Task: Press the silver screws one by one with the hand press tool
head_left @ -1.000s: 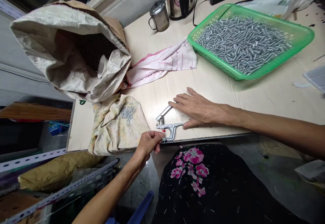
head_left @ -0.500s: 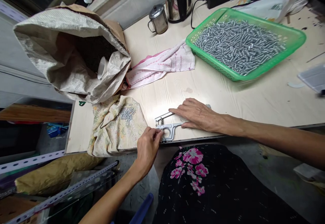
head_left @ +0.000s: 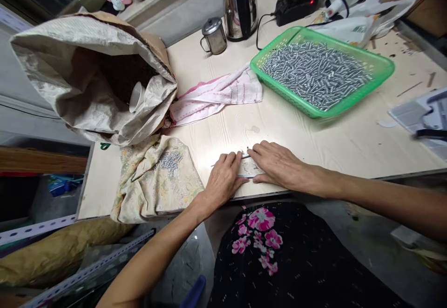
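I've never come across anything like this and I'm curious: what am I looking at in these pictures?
There's no robot here, just a person's bare left hand and right hand. Every picture comes from one camera worn on that person's head, looking forward and down.

Both hands grip a metal hand tool at the edge of a pale table; the left hand hides much of it. To the left, a patterned cloth bears a small heap of metal bits. Farther back are a large open sack, a towel, and a green basket of small metal pieces.
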Tool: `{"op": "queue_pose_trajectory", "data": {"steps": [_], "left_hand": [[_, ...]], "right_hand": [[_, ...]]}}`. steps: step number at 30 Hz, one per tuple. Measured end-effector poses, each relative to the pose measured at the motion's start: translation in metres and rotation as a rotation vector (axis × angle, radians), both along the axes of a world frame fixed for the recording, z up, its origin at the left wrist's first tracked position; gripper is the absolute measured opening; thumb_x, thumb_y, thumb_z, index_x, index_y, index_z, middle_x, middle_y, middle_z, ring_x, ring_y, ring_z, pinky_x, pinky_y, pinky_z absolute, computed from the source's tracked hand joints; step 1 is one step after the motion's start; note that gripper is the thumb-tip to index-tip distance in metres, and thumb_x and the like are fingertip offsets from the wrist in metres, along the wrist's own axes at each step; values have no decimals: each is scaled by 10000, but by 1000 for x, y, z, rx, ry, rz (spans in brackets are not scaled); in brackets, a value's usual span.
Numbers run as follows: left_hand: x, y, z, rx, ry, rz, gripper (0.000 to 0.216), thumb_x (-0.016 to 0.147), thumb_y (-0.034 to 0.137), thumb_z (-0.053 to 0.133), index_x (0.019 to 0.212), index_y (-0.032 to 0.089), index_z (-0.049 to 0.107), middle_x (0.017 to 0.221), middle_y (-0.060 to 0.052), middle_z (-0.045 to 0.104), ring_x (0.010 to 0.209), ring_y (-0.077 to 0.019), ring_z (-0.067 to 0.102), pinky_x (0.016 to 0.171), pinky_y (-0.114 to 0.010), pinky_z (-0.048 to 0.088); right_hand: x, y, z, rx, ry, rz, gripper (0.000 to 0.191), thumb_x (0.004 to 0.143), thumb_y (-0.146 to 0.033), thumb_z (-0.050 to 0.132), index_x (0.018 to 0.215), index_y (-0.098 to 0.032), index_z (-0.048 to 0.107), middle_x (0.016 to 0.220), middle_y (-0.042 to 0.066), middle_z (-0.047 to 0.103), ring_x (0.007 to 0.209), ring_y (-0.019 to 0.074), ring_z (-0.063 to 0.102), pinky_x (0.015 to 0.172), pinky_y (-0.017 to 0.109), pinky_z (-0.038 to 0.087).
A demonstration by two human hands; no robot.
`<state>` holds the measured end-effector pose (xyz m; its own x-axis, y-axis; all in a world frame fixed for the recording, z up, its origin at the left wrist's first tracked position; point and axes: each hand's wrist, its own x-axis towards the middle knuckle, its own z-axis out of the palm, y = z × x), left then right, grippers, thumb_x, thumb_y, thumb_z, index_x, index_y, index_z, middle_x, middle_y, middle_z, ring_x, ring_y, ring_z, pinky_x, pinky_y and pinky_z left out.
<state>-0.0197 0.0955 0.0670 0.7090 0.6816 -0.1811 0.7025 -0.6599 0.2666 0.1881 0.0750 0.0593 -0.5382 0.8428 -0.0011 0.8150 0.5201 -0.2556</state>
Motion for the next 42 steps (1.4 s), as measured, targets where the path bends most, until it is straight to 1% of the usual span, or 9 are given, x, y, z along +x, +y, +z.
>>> {"op": "queue_pose_trajectory", "data": {"steps": [5,11,15,18,20,25,34,38,42], "left_hand": [[4,-4,-4,-7,-3,12,307,932,345,568,1182,167,550,1070,-85,599,988,-244,520,853,-396,492],[7,-6,-7,30,38,7,188,968,321,497,961,175,615,924,-61,618,916,-228,530,784,-354,485],[4,-11,-9,78,-15,47,263,948,325,539,1140,151,584,1052,-102,638,1000,-256,561,838,-398,520],[0,-27,-17,178,-155,89,402,956,285,522,1331,147,471,1328,-178,554,1235,-301,512,991,-493,488],[-2,-42,-24,219,-221,63,386,974,232,473,1356,174,459,1426,-172,500,1358,-309,430,1072,-535,433],[3,-65,-36,194,-278,19,338,985,238,459,1306,157,527,1387,-142,568,1368,-285,448,1119,-529,405],[15,-50,-36,143,-360,95,346,998,265,426,1288,112,537,1288,-151,632,1321,-258,507,1140,-487,404],[5,-66,-32,184,-414,-8,356,997,244,418,1319,136,523,1361,-159,585,1358,-261,468,1107,-481,444],[-26,-85,-19,248,-499,-115,209,960,195,496,1105,161,642,992,-79,729,995,-196,668,909,-356,563]], "right_hand": [[-4,-3,-6,93,1,79,149,892,-292,639,848,-157,594,844,63,619,804,220,510,722,336,303],[-11,-14,-23,170,72,81,231,955,-127,469,753,-177,568,730,34,584,715,186,453,702,327,260],[-3,-6,-15,128,53,49,158,949,-274,540,928,-139,619,888,85,625,836,222,497,737,336,282],[11,8,-9,61,65,54,367,926,-464,558,1098,-145,611,1010,108,627,930,256,516,762,347,301],[17,18,-9,52,74,56,320,961,-442,493,1075,-175,629,984,95,635,918,245,523,762,347,300],[8,44,-17,163,54,98,215,966,-259,468,890,-173,649,923,96,651,887,224,497,754,351,275],[-11,91,-10,226,-9,76,231,967,-258,473,874,-187,673,889,83,672,864,228,460,759,379,227],[-44,71,5,128,60,328,142,937,-249,540,917,-215,676,925,59,632,848,203,447,723,342,236],[-84,47,-1,115,105,660,150,910,-174,556,780,-207,623,926,43,596,893,203,429,766,347,272]]}}
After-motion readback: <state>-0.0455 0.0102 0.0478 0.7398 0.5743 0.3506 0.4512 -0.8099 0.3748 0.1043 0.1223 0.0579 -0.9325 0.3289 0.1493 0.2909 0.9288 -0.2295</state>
